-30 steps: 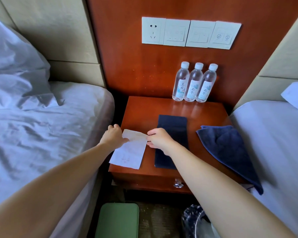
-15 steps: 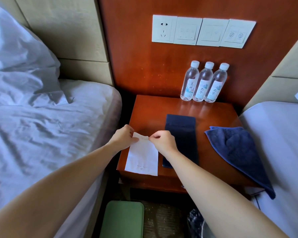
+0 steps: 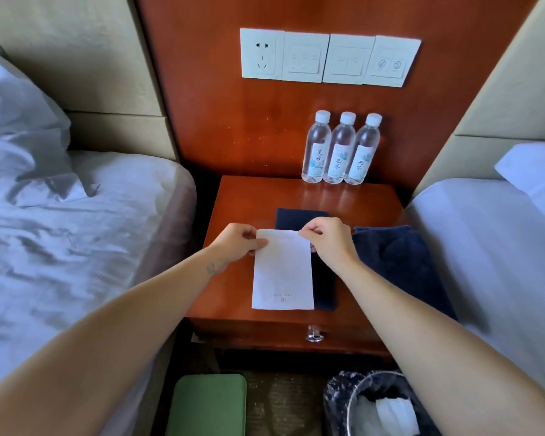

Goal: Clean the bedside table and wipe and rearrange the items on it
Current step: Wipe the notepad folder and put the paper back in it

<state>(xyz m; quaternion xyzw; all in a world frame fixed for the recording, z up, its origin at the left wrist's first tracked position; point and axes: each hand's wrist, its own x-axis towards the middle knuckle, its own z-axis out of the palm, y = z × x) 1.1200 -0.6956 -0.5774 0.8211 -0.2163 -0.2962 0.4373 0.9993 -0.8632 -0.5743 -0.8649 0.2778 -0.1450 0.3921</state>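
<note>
1. Pinching the paper (image 3: 282, 272) by its two top corners right now: left hand (image 3: 238, 243) on the left corner, right hand (image 3: 328, 239) on the right. Fingers curled in on both, nothing else held.
2. Sits at the front middle of the desk (image 3: 249, 199), right edge overlapping the navy folder (image 3: 299, 217), bottom edge close to the front lip. Can't tell if lying fully flat or lifted a bit at the top.
3. Looks like the rearranging part, i.e. squaring the paper up. Probably well along, going by the bottles (image 3: 340, 149) lined up in a neat row at the back.
4. To do it well: keep both pinches light and even, so no creasing or tearing. Pull gently apart to keep it taut.
5. Line the long edge up parallel with the folder, either fully on top or fully beside, not half over.
6. Lay the bottom edge down first, then the top, then smooth outward with flat fingers.
7. Watch the front lip, easy to slide it off toward the bin (image 3: 339, 387) below. Also mind the cloth (image 3: 400, 256) draped off the right side, just right of the folder. No dragging it along with the wrist.
</note>
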